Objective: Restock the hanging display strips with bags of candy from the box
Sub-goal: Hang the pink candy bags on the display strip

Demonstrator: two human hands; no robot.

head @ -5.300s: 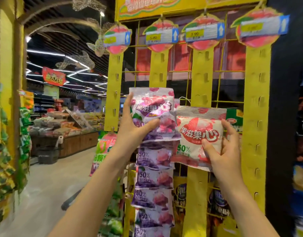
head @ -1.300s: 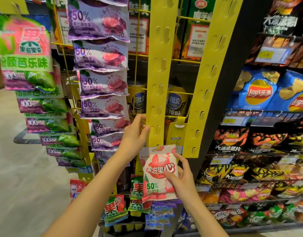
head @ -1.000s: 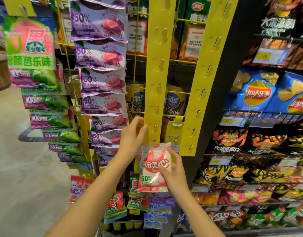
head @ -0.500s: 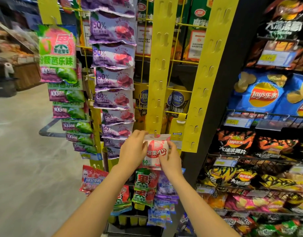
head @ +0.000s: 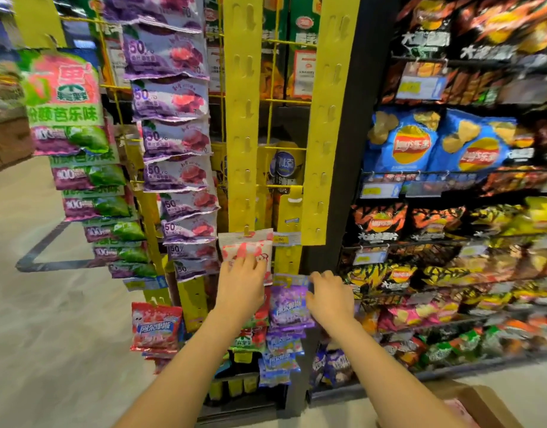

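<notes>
At the foot of the middle yellow strip (head: 243, 125), a pink-and-white candy bag (head: 247, 246) hangs from the lowest hook. My left hand (head: 242, 281) rests flat against its lower half, fingers relaxed. My right hand (head: 330, 296) hovers loosely curled near a purple bag (head: 289, 305) below, holding nothing. I judge this bag hung. Next I should let go and reach down to the cardboard box (head: 479, 406) at bottom right for another.
</notes>
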